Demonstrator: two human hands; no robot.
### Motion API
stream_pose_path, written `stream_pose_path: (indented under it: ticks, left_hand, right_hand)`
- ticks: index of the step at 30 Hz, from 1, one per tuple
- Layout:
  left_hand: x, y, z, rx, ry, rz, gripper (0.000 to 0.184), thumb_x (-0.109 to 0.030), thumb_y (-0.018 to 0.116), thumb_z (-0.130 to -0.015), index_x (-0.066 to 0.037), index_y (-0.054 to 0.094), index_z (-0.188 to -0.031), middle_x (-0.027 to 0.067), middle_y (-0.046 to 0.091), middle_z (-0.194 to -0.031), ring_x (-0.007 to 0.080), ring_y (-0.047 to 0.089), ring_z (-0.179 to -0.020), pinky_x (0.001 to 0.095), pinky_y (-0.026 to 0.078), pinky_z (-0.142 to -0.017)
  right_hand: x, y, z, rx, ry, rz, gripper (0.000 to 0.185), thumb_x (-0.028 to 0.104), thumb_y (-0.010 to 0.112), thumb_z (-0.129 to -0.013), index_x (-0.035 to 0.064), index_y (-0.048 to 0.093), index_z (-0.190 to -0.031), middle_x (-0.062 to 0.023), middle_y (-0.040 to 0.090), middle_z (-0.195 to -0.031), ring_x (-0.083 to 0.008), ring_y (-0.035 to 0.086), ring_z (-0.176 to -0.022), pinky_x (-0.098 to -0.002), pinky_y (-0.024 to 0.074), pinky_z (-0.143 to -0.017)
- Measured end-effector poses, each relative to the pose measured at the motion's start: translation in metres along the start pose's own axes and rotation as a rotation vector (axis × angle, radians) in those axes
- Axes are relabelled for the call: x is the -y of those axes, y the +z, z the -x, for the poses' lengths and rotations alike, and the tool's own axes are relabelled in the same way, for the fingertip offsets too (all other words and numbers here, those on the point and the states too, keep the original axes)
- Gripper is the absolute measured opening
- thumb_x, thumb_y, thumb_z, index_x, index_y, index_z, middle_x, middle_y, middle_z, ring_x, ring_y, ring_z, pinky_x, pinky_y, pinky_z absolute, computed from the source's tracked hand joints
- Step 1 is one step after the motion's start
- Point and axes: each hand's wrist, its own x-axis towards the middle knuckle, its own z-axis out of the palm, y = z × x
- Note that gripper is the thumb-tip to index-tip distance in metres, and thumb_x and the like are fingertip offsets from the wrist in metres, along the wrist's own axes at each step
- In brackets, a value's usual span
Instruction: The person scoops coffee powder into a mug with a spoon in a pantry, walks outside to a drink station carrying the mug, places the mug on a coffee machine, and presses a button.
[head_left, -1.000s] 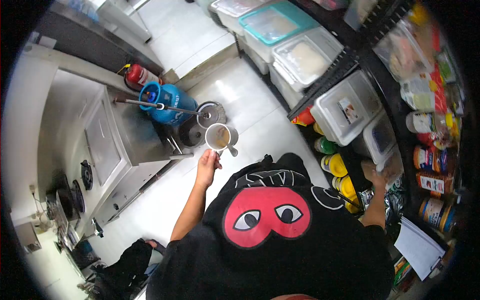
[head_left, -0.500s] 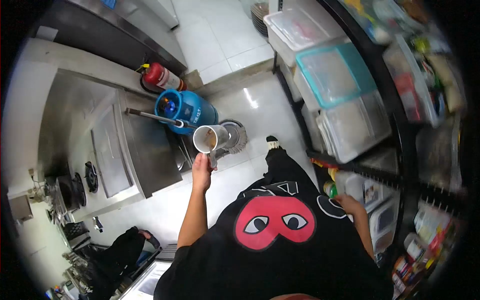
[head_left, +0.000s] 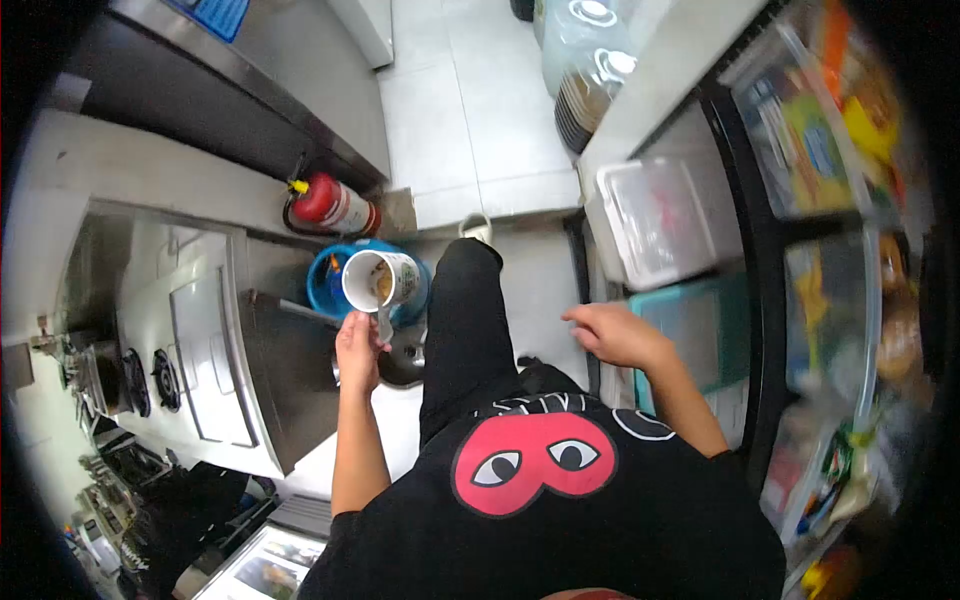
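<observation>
My left hand (head_left: 358,352) is closed on a white cup (head_left: 403,279) with printing on its outside. The cup is tilted so that its inside faces me, and a little brown stuff shows in it. A spoon (head_left: 384,322) stands in the cup, its handle sticking out over the rim beside my fingers. How my fingers grip the cup is partly hidden. My right hand (head_left: 622,336) hangs in the air over the floor, fingers partly stretched, with nothing seen in it.
Behind the cup stands a blue gas cylinder (head_left: 330,283), next to a red fire extinguisher (head_left: 322,203). Metal counters with burners (head_left: 167,380) line the left. Shelving with bins (head_left: 665,220) runs along the right. A step edge (head_left: 530,203) crosses the floor ahead, with water jugs (head_left: 585,50) beyond.
I have stepped forward, one leg now reaching the step. My left hand still carries the cup. My right hand has swung forward from beside the shelf, and the mop head has dropped from view.
</observation>
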Motion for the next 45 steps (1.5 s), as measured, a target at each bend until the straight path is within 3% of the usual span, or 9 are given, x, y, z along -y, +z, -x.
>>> stream_pose_path:
  ticks: [5, 10, 13, 23, 28, 32, 34, 41, 45]
  left_hand:
    - [-0.054, 0.056, -0.15, 0.059, 0.039, -0.033, 0.021, -0.026, 0.046, -0.091, -0.01, 0.05, -0.078, -0.0023, 0.045, -0.065, 0.0057, 0.043, -0.056, 0.0234, 0.041, -0.051]
    - [-0.169, 0.11, -0.299, 0.18, 0.045, -0.223, 0.022, -0.024, 0.044, -0.092, -0.006, 0.049, -0.079, -0.0004, 0.047, -0.067, 0.0068, 0.045, -0.052, 0.0218, 0.041, -0.05]
    - [-0.237, 0.141, -0.365, 0.251, 0.046, -0.271, 0.021, -0.021, 0.044, -0.091, -0.006, 0.048, -0.077, -0.0002, 0.048, -0.067, 0.0066, 0.047, -0.052, 0.0213, 0.041, -0.05]
    - [-0.438, 0.304, -0.513, 0.335, 0.045, -0.419, 0.02, -0.021, 0.044, -0.091, -0.005, 0.05, -0.08, -0.0001, 0.047, -0.07, 0.0073, 0.046, -0.054, 0.0229, 0.044, -0.049]
    - [-0.493, 0.362, -0.601, 0.377, 0.025, -0.332, 0.019, -0.02, 0.046, -0.089, -0.005, 0.05, -0.077, 0.0004, 0.047, -0.068, 0.0069, 0.046, -0.052, 0.0222, 0.044, -0.046]
    - [-0.532, 0.394, -0.667, 0.306, 0.02, -0.331, 0.016, -0.017, 0.048, -0.087, -0.004, 0.052, -0.079, 0.0001, 0.047, -0.068, 0.0067, 0.046, -0.052, 0.0225, 0.044, -0.047]
    - [-0.558, 0.405, -0.696, 0.254, 0.018, -0.347, 0.014, -0.015, 0.049, -0.087, -0.003, 0.053, -0.08, 0.0001, 0.047, -0.068, 0.0066, 0.046, -0.054, 0.0227, 0.045, -0.047]
    - [-0.631, 0.409, -0.828, 0.087, 0.025, -0.288, 0.012, -0.013, 0.05, -0.087, -0.001, 0.055, -0.086, -0.0002, 0.05, -0.069, 0.0069, 0.049, -0.054, 0.0218, 0.044, -0.049]
    - [-0.678, 0.406, -0.938, 0.111, -0.007, -0.322, 0.013, -0.014, 0.049, -0.087, -0.002, 0.055, -0.088, -0.0002, 0.05, -0.069, 0.0074, 0.049, -0.055, 0.0226, 0.044, -0.049]
  right_hand:
    - [-0.009, -0.088, -0.158, -0.035, -0.092, -0.148, 0.027, 0.015, 0.052, -0.081, 0.0028, 0.054, -0.106, -0.0174, 0.06, -0.089, -0.0329, 0.057, -0.087, -0.0384, 0.0445, -0.077]
    - [0.028, -0.216, -0.303, -0.061, -0.06, -0.024, 0.027, 0.012, 0.051, -0.081, 0.0026, 0.054, -0.106, -0.0176, 0.06, -0.094, -0.0328, 0.057, -0.088, -0.0381, 0.045, -0.077]
    - [0.045, -0.284, -0.359, -0.088, -0.073, -0.164, 0.028, 0.013, 0.051, -0.081, 0.0022, 0.054, -0.107, -0.0181, 0.059, -0.099, -0.0331, 0.056, -0.09, -0.0381, 0.0446, -0.079]
    - [0.025, -0.494, -0.4, -0.231, 0.394, -0.172, 0.029, 0.015, 0.054, -0.079, 0.001, 0.055, -0.105, -0.0203, 0.058, -0.1, -0.0348, 0.055, -0.095, -0.0399, 0.043, -0.082]
    - [-0.016, -0.591, -0.445, -0.31, 0.506, -0.13, 0.028, 0.013, 0.053, -0.078, 0.0015, 0.056, -0.104, -0.0211, 0.059, -0.097, -0.0364, 0.055, -0.092, -0.0414, 0.0435, -0.081]
    - [-0.051, -0.686, -0.552, -0.171, 0.381, 0.019, 0.029, 0.014, 0.052, -0.078, 0.0036, 0.056, -0.105, -0.0202, 0.059, -0.099, -0.0362, 0.055, -0.093, -0.0422, 0.0436, -0.081]
    - [-0.051, -0.731, -0.619, -0.314, 0.175, 0.111, 0.03, 0.014, 0.052, -0.079, 0.0048, 0.055, -0.107, -0.0184, 0.058, -0.103, -0.035, 0.054, -0.095, -0.0415, 0.0433, -0.082]
    - [0.021, -0.885, -0.86, -0.233, -0.178, 0.236, 0.028, 0.017, 0.053, -0.08, 0.0044, 0.054, -0.105, -0.0169, 0.059, -0.097, -0.0331, 0.054, -0.093, -0.0405, 0.0426, -0.081]
    - [0.018, -0.935, -0.938, -0.316, -0.111, 0.139, 0.027, 0.015, 0.052, -0.08, 0.0016, 0.055, -0.103, -0.0184, 0.059, -0.093, -0.0347, 0.055, -0.091, -0.041, 0.043, -0.079]
